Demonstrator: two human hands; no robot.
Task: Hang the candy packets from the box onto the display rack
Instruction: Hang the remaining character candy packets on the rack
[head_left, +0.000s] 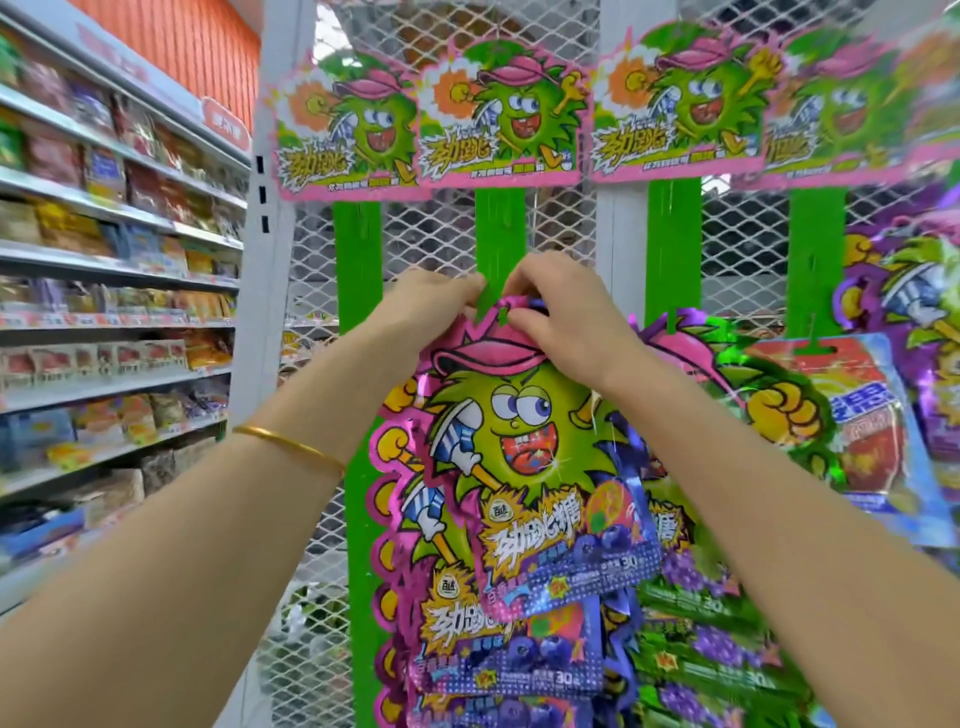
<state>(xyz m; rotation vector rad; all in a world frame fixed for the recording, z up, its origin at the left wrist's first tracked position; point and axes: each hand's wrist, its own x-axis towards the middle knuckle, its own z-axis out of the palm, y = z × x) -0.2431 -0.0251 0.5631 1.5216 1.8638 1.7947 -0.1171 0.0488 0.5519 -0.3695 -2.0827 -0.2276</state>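
Packet (519, 441), a green cartoon face on pink foil, hangs mid-frame with its top at the green strip (500, 228) of the mesh rack (311, 249). Blurred shelves (104, 260) fill nine o'clock. The left hand (421, 306), gold bangle (291, 444) on its wrist, pinches the packet's top from ten o'clock; the right hand (561, 317) pinches it from two o'clock, fingers curled. More packets (717, 649) hang from three to six o'clock.

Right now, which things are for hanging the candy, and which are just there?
For the job: candy packet, pinched at its top by left hand and right hand; green hanging strip; wire mesh rack.
Just there: snack shelves on the left; gold bangle; orange wall.
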